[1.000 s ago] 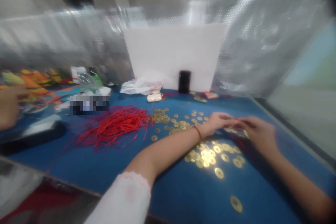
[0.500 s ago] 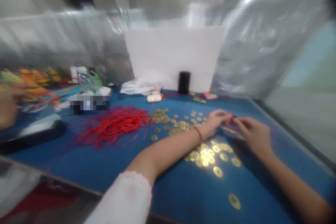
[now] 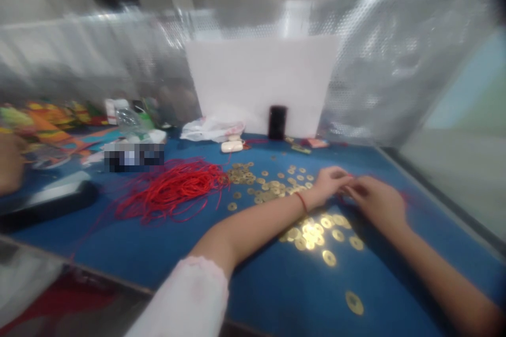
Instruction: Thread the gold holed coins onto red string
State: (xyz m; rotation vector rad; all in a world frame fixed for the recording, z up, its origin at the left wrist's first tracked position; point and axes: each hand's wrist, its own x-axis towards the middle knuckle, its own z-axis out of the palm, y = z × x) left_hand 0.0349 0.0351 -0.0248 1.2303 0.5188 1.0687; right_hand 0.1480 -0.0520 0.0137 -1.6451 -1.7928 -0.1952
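Observation:
My left hand (image 3: pixel 329 183) and my right hand (image 3: pixel 376 201) meet fingertip to fingertip just above the blue table (image 3: pixel 166 253), at the right of centre. Both pinch a thin red string (image 3: pixel 350 196); whether a coin is between the fingers is too blurred to tell. A red cord circles my left wrist. Several gold coins (image 3: pixel 316 229) with holes lie scattered under and in front of my hands. More gold coins (image 3: pixel 256 181) lie in a heap behind them. A loose bundle of red strings (image 3: pixel 174 189) lies to the left.
A black cylinder (image 3: pixel 277 122) stands before a white board (image 3: pixel 263 81) at the back. A white plastic bag (image 3: pixel 211 129) and a small white case (image 3: pixel 232 146) lie near it. A black flat object (image 3: pixel 47 202) lies at left. Another person's hand (image 3: pixel 10 160) shows at the left edge.
My two hands stayed joined on the red string and shifted only slightly. The view has moved a little.

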